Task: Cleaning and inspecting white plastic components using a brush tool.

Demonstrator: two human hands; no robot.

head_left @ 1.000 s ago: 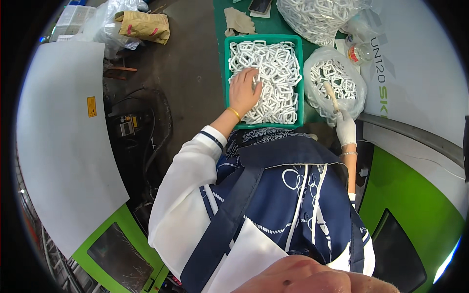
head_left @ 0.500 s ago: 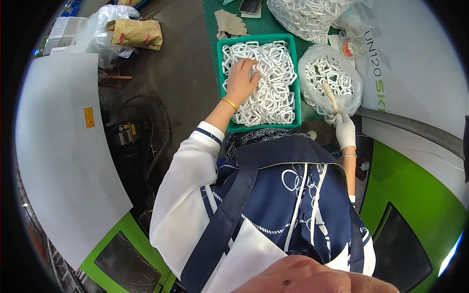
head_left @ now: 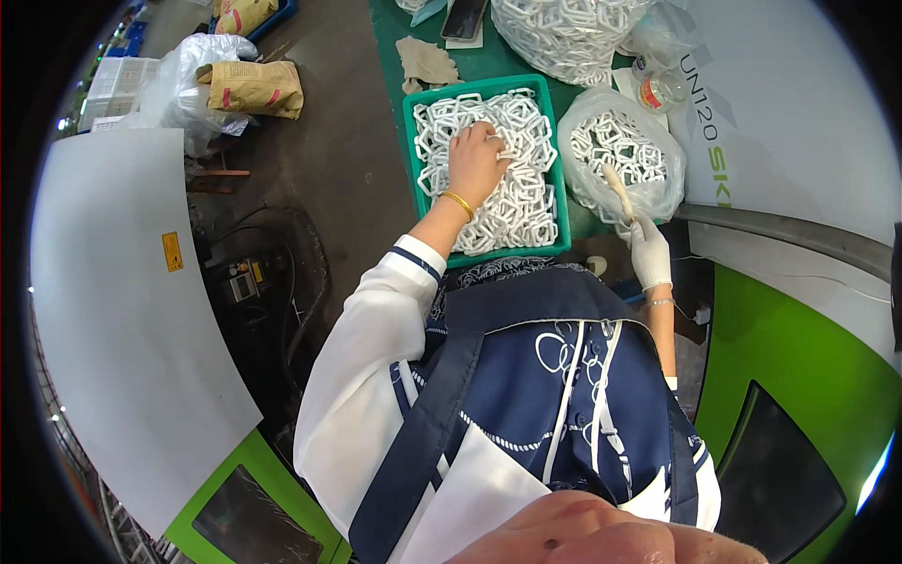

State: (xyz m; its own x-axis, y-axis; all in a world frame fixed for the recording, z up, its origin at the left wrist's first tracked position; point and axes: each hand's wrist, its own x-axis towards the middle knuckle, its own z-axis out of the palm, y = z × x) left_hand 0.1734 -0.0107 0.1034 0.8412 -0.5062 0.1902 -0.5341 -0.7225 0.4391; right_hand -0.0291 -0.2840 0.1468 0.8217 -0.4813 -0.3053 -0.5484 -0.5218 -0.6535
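Note:
A green tray (head_left: 562, 211) is heaped with white plastic links (head_left: 512, 202), angular and frame-shaped. My bare left hand (head_left: 477, 164), a gold bangle at its wrist, lies on the heap with bent fingers closed on a white link at the fingertips. To the right of the tray, a clear plastic bag (head_left: 662, 193) stands open with more white links inside. At the bag's near edge is my right hand (head_left: 648, 256) in a white glove, closed around the lower end of a pale beige stick-like thing (head_left: 618, 193). The stick-like thing's far end reaches over the bag's mouth; its exact kind is unclear.
Beyond the tray, a beige rag (head_left: 426, 64) and a dark phone (head_left: 464, 19) lie on the green tabletop. A big bag of links (head_left: 554, 42) and a clear bottle (head_left: 661, 92) stand behind. A white machine panel (head_left: 780, 122) borders the right side.
My left hand has shifted right and nearer across the heap, its fingers more curled. The whole view has moved slightly; my right hand keeps its hold at the bag.

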